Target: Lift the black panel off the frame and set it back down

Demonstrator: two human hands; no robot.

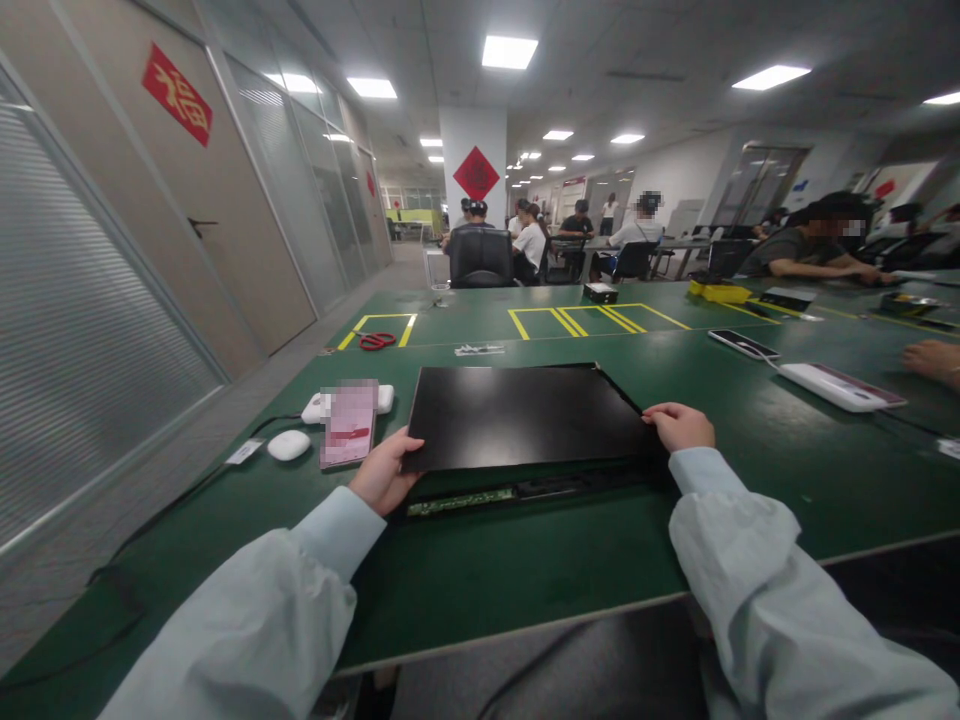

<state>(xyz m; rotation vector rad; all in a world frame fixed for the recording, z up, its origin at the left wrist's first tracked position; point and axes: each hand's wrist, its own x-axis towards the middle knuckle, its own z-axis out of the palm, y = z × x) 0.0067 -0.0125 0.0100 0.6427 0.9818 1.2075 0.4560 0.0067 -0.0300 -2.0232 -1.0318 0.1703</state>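
Note:
A flat black display panel is tilted up at its near edge, above a dark frame on the table. My left hand grips the panel's near left corner, thumb on top and fingers beneath. At the right side my right hand pinches the edge, its fingers closed; whether it holds the panel alone or the frame's rim too, I cannot tell. Below the raised edge a green circuit board strip shows, beside a black strip. The rest of the frame's inside is hidden under the panel.
On the green table, left of the panel, lie a pink phone and a white round case. Red scissors lie farther back. A white power strip and another phone are at right, near another person's hand.

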